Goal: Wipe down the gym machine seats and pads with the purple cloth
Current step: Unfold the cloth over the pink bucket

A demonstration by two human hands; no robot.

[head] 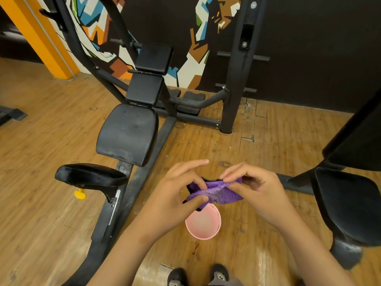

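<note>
I hold the purple cloth (pixel 216 191) bunched between both hands above a pink bucket (pixel 203 222) on the floor. My left hand (pixel 177 193) pinches its left end with thumb and fingers. My right hand (pixel 253 188) pinches its upper right edge. To the left stands a black gym machine with a low seat (pixel 90 175), a large back pad (pixel 127 134) and two smaller upper pads (pixel 145 89) (pixel 154 58). Another machine's black seat (pixel 350 205) is at the right.
The machine's black frame bar (pixel 144 174) runs diagonally across the wooden floor (pixel 41 203) beside the bucket. A steel upright (pixel 233 79) stands behind. A yellow knob (pixel 80 195) sits under the low seat. My shoes (pixel 198 275) are at the bottom edge.
</note>
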